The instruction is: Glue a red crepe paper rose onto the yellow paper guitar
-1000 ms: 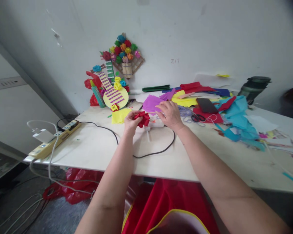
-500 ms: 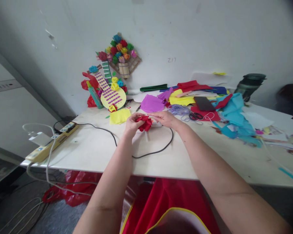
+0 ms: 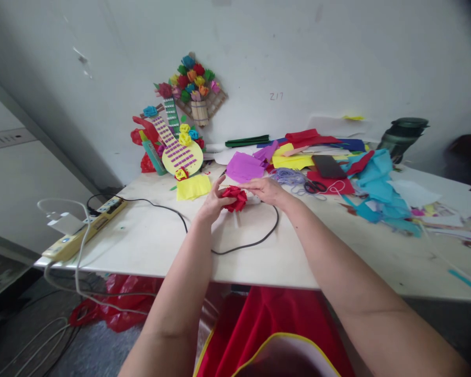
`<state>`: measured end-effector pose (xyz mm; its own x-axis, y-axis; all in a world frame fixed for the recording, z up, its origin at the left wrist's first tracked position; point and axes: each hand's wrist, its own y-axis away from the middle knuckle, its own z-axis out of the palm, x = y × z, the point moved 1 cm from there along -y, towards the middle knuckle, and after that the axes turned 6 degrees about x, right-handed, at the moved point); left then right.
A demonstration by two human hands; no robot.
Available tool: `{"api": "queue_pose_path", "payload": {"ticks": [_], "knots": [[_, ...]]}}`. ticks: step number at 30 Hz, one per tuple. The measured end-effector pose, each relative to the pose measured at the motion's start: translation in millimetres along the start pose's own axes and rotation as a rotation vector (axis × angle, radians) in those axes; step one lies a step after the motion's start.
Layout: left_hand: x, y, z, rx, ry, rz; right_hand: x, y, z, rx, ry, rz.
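Note:
A red crepe-paper flower (image 3: 234, 199) with ruffled petals is between my hands above the middle of the table. My left hand (image 3: 213, 203) is beside it, thumb against the petals and index finger raised apart from the thumb. From the other side my right hand (image 3: 267, 190) reaches in, its fingers close together at the flower's upper edge and seemingly supporting it; the exact grip is hidden. A thin stick-like line shows near these fingertips. Just under the right hand a whitish object (image 3: 253, 198) is partly covered, with a black cord (image 3: 255, 244) curving close by.
Paper flower crafts (image 3: 182, 149) lean at the wall beside a glue bottle (image 3: 153, 154). A yellow paper sheet (image 3: 193, 187), purple paper (image 3: 245, 166), scissors (image 3: 314, 187), a phone (image 3: 328, 167), blue paper (image 3: 379, 180) and a dark bottle (image 3: 402, 139) lie around. A power strip (image 3: 82, 230) is left.
My left index finger has lifted and spread away from the petals, which it was pinching with the thumb. The flower now shows more fully. My right hand has barely moved.

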<state>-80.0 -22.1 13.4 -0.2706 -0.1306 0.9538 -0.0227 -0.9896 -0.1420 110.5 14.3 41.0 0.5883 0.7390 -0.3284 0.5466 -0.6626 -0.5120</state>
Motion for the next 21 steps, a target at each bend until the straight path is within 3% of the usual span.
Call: {"api": "queue_pose_path", "payload": {"ticks": [21], "knots": [[-0.8,-2.7,-4.3,-0.056,0.031,-0.014,-1.9,1.2,2.0,0.074,0.201,-0.071]]}}
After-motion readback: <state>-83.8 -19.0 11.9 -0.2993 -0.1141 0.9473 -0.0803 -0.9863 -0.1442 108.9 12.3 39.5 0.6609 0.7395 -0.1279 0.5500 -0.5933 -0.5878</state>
